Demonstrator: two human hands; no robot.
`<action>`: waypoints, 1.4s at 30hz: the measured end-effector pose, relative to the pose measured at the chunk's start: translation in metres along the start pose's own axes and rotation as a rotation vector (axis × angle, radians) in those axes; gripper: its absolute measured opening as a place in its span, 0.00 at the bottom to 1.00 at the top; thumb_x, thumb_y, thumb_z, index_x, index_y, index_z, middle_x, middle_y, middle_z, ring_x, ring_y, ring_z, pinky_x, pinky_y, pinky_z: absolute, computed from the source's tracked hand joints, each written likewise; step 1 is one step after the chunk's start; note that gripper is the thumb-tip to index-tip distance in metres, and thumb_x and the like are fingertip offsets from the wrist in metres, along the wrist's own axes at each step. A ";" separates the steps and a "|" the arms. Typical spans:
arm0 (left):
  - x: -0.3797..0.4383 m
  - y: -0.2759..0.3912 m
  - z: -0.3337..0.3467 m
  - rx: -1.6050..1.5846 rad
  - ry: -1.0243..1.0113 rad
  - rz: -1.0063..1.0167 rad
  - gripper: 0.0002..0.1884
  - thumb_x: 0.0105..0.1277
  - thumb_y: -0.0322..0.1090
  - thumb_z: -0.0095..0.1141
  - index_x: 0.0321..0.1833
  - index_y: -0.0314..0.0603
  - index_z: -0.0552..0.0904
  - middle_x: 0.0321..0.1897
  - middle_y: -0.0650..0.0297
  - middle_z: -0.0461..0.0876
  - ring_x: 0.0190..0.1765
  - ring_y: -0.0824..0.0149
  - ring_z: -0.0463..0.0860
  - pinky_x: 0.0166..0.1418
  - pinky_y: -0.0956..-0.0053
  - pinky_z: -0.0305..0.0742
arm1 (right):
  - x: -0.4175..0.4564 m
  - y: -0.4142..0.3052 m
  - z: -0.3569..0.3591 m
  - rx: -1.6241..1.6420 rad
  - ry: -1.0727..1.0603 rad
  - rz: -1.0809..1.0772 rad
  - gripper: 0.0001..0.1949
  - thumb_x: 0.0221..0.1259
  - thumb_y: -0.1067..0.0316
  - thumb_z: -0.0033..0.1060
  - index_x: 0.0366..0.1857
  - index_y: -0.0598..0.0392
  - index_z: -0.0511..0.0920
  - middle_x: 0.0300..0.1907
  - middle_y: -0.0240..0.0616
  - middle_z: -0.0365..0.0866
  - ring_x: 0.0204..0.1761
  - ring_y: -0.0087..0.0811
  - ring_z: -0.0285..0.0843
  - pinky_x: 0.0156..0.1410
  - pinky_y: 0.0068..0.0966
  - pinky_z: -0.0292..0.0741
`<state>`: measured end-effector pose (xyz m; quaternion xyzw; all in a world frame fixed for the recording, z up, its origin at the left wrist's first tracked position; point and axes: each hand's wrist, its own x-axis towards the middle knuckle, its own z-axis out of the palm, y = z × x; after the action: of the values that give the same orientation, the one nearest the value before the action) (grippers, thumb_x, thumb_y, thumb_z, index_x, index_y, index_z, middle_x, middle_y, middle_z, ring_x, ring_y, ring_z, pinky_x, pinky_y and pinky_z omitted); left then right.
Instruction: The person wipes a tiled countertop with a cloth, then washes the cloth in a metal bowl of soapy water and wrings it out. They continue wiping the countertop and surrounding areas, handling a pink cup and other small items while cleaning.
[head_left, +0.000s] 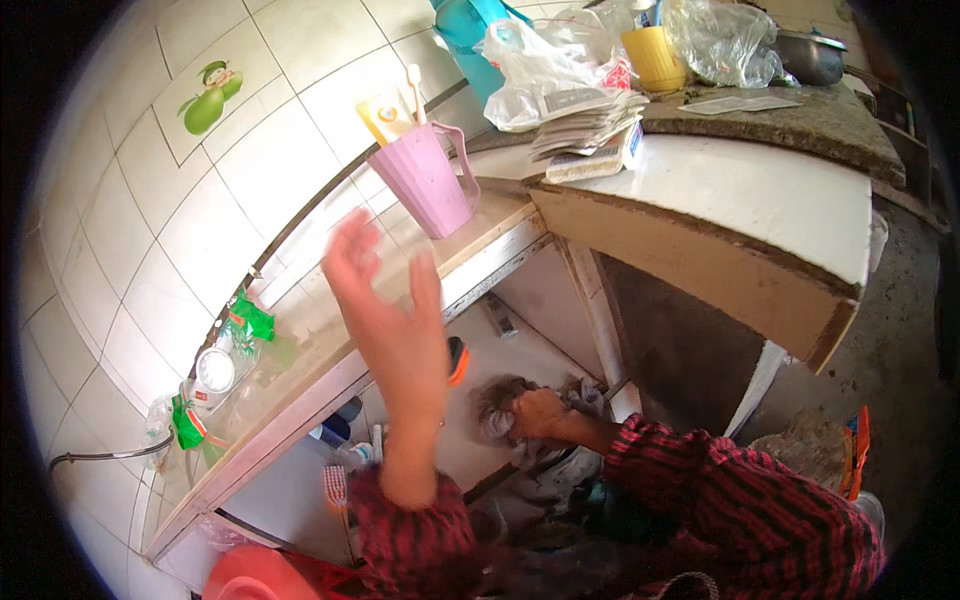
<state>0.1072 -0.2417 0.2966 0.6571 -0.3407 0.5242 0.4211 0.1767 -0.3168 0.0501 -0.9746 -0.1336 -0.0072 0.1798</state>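
Note:
My left hand (397, 337) is raised over the edge of the narrow upper shelf (495, 217), fingers apart and blurred, with nothing in it. Just beyond its fingertips stands a pink plastic mug (427, 180) holding a toothbrush (415, 86) and a yellow-and-white tube (384, 116). Lower down, my right hand (541, 414) is closed around a crumpled grey cloth (496, 424) on the white lower shelf (465, 427). A black-and-orange object (458, 363), partly hidden by my left wrist, lies on that shelf.
A white board (750, 169) projects at right, bearing stacked papers (589, 124). Plastic bags (525, 75), a yellow cup (654, 60) and a metal pot (810, 58) stand behind. Green-and-clear packaging (251, 319) lies along the wall. A bristled brush (335, 486) sits below; a red basin (259, 574) is at lower left.

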 end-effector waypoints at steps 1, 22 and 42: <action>0.023 -0.006 0.007 -0.081 -0.092 -0.178 0.38 0.56 0.38 0.61 0.66 0.39 0.53 0.64 0.47 0.58 0.64 0.56 0.62 0.65 0.63 0.58 | -0.007 0.009 0.000 0.063 0.027 0.008 0.30 0.35 0.46 0.63 0.45 0.53 0.78 0.33 0.46 0.82 0.41 0.45 0.80 0.46 0.35 0.75; 0.008 0.024 -0.034 -0.803 -0.288 -0.521 0.36 0.52 0.46 0.64 0.58 0.30 0.65 0.48 0.53 0.74 0.48 0.61 0.78 0.51 0.67 0.75 | -0.013 0.056 -0.021 1.323 0.643 0.065 0.17 0.51 0.65 0.66 0.41 0.64 0.77 0.35 0.42 0.81 0.34 0.34 0.78 0.41 0.32 0.74; -0.211 -0.045 -0.099 -0.586 0.146 -0.729 0.25 0.69 0.52 0.43 0.56 0.36 0.65 0.47 0.60 0.71 0.50 0.71 0.71 0.55 0.74 0.66 | -0.136 -0.087 -0.071 1.841 0.648 -0.629 0.21 0.46 0.62 0.67 0.46 0.57 0.75 0.40 0.40 0.78 0.41 0.28 0.76 0.47 0.27 0.76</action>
<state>0.0614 -0.1319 0.0909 0.5488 -0.1906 0.2689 0.7682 0.0248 -0.2985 0.1388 -0.3306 -0.2819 -0.2116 0.8754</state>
